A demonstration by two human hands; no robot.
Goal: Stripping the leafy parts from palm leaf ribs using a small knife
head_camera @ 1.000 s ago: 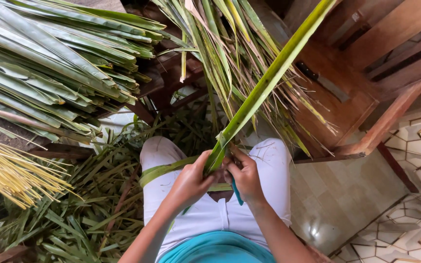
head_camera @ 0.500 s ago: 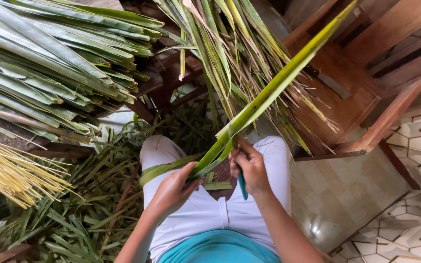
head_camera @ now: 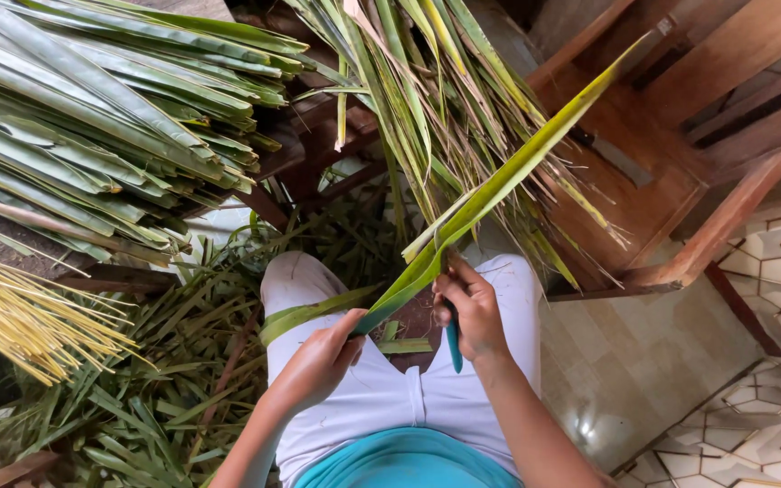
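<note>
A long green palm leaf (head_camera: 508, 176) slants from my lap up to the upper right. My left hand (head_camera: 318, 361) grips its lower end above my white-trousered knees. My right hand (head_camera: 470, 309) holds a small knife with a teal handle (head_camera: 453, 348), its blade end pressed against the leaf just above the left hand. The leaf is splitting open where the knife meets it, with a pale inner strip showing. The blade itself is hidden by the leaf and my fingers.
A stack of green palm leaves (head_camera: 92, 117) lies at the left, with a bundle of yellow leaf ribs (head_camera: 20, 316) below it. More leaves (head_camera: 427, 90) hang over a wooden chair (head_camera: 680, 181) at the right. Leaf trimmings (head_camera: 164, 380) cover the floor at the left; patterned tiles (head_camera: 770, 389) lie at the lower right.
My hands have drawn apart: the left slid down and left along the leaf, the right moved up and right with the knife. The leaf's far end has tilted lower to the right.
</note>
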